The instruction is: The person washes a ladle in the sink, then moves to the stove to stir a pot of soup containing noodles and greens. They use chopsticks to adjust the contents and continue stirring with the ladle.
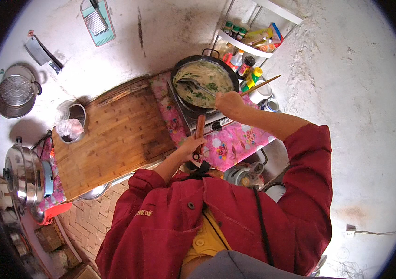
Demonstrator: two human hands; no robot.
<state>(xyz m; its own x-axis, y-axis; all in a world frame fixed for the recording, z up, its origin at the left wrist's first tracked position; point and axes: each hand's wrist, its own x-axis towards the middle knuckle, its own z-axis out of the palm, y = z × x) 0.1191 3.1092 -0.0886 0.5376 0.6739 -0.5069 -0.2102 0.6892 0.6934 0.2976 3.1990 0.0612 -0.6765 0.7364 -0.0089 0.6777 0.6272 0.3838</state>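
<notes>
A black wok (236,75) of noodle soup with green leaves (206,71) sits on a gas stove (192,120). My right hand (231,104) is closed on the handle of a metal ladle (192,82), whose bowl lies in the soup at the wok's left side. A wooden stick-like handle (262,84) reaches out to the right from behind that hand. My left hand (193,146) grips the wok's wooden handle (200,126) close to my body. Its fingers are partly hidden.
A large wooden board (117,136) lies left of the stove, with a metal bowl (84,120) and plastic bag on its far corner. Bottles (252,79) and a white corner rack (246,45) stand right of the wok. A steamer pot (27,174) is at far left.
</notes>
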